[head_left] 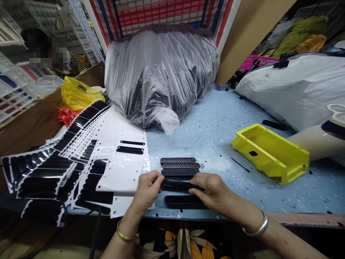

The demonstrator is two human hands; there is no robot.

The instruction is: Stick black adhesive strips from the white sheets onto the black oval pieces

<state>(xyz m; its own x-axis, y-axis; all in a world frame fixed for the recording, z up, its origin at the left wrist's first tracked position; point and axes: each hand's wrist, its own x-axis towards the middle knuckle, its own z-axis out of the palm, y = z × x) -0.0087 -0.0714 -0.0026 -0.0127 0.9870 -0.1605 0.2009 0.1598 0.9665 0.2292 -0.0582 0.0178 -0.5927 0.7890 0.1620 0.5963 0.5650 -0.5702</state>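
My left hand point(150, 186) pinches the left end of a glossy black strip point(176, 184) at the front of the table. At its other end, the fingers of my right hand point(208, 186) close on the same strip. Whether the strip lies on another part below cannot be made out. Nearer to me is a long black plastic piece point(183, 201) with rounded ends, partly under my right hand. Just beyond the strip, several black pieces with a lattice surface point(179, 166) lie side by side.
Left are white backing sheets point(121, 171) with black strips, a yellow bag point(79, 94) and a red bag point(67, 115). A large filled plastic bag point(161, 75) stands behind. Right are a yellow bin point(272, 153) and a white sack point(299, 84). A person point(72, 64) is at far left.
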